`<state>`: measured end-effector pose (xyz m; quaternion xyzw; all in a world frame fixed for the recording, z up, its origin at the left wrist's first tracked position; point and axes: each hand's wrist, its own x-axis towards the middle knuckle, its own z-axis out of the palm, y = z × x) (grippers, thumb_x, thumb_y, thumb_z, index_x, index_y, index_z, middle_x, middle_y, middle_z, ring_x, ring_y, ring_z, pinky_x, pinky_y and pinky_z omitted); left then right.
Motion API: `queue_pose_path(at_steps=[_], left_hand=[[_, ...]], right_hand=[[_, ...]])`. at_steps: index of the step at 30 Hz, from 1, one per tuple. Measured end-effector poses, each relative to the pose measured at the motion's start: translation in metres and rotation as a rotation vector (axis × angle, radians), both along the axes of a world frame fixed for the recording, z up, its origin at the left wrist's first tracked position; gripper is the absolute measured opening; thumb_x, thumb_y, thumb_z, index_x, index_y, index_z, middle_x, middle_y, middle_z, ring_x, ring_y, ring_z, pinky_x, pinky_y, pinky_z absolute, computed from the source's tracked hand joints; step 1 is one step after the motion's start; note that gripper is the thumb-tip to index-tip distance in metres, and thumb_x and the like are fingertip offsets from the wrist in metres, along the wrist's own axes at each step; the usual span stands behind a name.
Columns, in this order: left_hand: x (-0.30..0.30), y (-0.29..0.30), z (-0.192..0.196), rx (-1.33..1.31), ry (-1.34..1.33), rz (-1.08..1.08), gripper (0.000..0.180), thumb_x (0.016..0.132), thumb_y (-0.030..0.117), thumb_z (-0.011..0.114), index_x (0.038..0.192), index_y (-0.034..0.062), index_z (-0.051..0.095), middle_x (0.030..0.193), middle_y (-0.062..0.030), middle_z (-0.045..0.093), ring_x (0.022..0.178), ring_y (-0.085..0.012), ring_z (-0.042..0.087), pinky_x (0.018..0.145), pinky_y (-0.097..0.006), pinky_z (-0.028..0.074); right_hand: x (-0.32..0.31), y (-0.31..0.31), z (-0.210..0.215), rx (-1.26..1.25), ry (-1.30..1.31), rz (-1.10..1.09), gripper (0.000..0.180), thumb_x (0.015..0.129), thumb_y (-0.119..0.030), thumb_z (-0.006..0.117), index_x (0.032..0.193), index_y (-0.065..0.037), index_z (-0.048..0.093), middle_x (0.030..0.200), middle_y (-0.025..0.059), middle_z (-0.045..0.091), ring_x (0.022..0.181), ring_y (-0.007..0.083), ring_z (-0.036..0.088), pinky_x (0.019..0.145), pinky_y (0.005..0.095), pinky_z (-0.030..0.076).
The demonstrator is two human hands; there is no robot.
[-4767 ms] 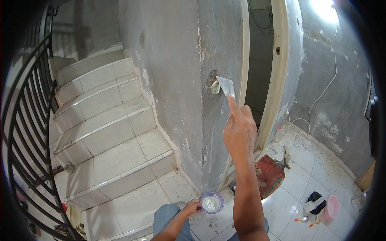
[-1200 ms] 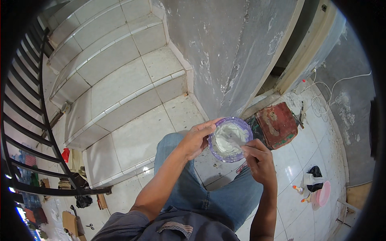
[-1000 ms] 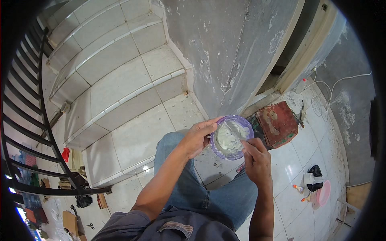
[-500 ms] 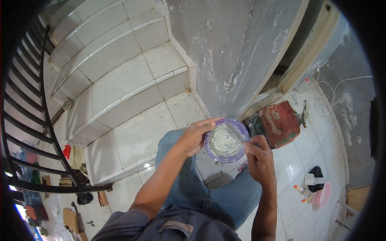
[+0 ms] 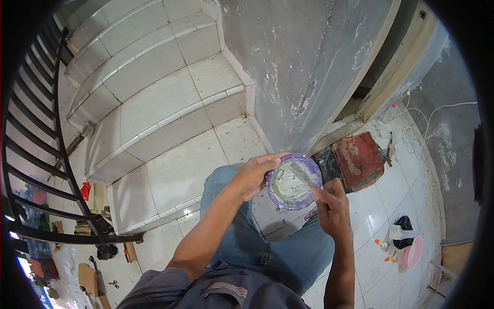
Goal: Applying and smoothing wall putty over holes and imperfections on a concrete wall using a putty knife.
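A left hand [image 5: 254,175] is gripping a purple bowl of white putty [image 5: 293,181] while the right hand [image 5: 332,208] is pinching a putty knife [image 5: 304,175] inside it. Tilting the bowl risks dropping putty onto the jeans [image 5: 267,242].

White tiled stairs [image 5: 154,98] rise toward ten o'clock, with a black railing [image 5: 36,154] at nine. A grey patched wall [image 5: 309,62] stands at twelve. A red-brown mat [image 5: 360,160] lies at two, a white cable [image 5: 427,121] beyond, a pink lid [image 5: 413,252] at four.
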<state>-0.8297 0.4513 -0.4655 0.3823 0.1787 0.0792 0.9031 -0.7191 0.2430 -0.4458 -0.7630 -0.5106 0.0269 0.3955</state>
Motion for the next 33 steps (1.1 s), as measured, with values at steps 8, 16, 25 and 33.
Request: queue_pose_path(at_steps=[8, 16, 25, 33], left_hand=[[0.000, 0.008, -0.003, -0.006, 0.000, -0.027, 0.034, 0.095, 0.013, 0.051, 0.122, -0.0070, 0.054, 0.113, -0.0149, 0.062, 0.100, -0.0201, 0.062, 0.090, -0.030, 0.050], [0.000, 0.012, 0.000, 0.055, -0.011, 0.003, 0.035, 0.095, 0.015, 0.051, 0.122, -0.0072, 0.054, 0.113, -0.0154, 0.062, 0.101, -0.0202, 0.062, 0.090, -0.031, 0.050], [0.000, 0.009, 0.007, 0.118, -0.025, -0.040, 0.035, 0.095, 0.017, 0.052, 0.122, -0.0066, 0.055, 0.113, -0.0148, 0.062, 0.101, -0.0193, 0.061, 0.091, -0.031, 0.050], [0.001, 0.010, 0.008, 0.197, -0.014, -0.012, 0.034, 0.096, 0.015, 0.050, 0.120, -0.0070, 0.056, 0.112, -0.0130, 0.063, 0.099, -0.0168, 0.061, 0.089, -0.028, 0.049]], right_hand=[[-0.006, -0.004, 0.001, -0.030, 0.065, 0.127, 0.024, 0.078, 0.002, 0.060, 0.100, -0.005, 0.068, 0.080, 0.0118, 0.050, 0.064, 0.0271, 0.055, 0.058, 0.0362, 0.046], [-0.002, 0.008, 0.004, 0.006, -0.024, 0.066, 0.024, 0.079, 0.003, 0.061, 0.100, -0.005, 0.068, 0.081, 0.0112, 0.049, 0.063, 0.0265, 0.056, 0.054, 0.0341, 0.045], [0.002, 0.007, 0.005, -0.012, 0.024, 0.021, 0.026, 0.078, 0.002, 0.061, 0.101, -0.008, 0.068, 0.084, 0.0114, 0.051, 0.067, 0.0272, 0.057, 0.060, 0.0340, 0.046], [-0.004, -0.008, 0.008, -0.106, 0.103, 0.137, 0.022, 0.078, 0.006, 0.058, 0.097, -0.001, 0.068, 0.086, 0.0126, 0.051, 0.069, 0.0245, 0.057, 0.059, 0.0315, 0.046]])
